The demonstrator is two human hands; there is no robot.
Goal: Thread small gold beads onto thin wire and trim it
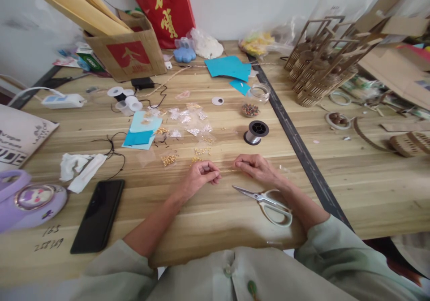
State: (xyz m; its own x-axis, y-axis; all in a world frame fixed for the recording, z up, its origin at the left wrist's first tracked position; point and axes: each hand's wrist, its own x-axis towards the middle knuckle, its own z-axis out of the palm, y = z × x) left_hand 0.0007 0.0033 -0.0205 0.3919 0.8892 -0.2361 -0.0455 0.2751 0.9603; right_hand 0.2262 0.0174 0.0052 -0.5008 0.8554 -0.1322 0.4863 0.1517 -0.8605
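Gold and thin, a strand (228, 171) runs nearly straight between 2 hands, over the bench (201, 229) and nearer its front edge than its back edge. The left hand (203, 174) pinches 1 side between thumb and fingers; the right hand (255, 166) pinches the other. The step in hand seems to be close fingertip work on that strand, and the next move probably calls for light, even tension and a firm pinch at both sides. The scissors (258, 197) lie toward the front edge, just beside the right forearm.

Both strand ends are hidden by fingers; whether it is chain or wire is too small to tell. At the bench's left edge, a lilac object (50, 202) is cut off.
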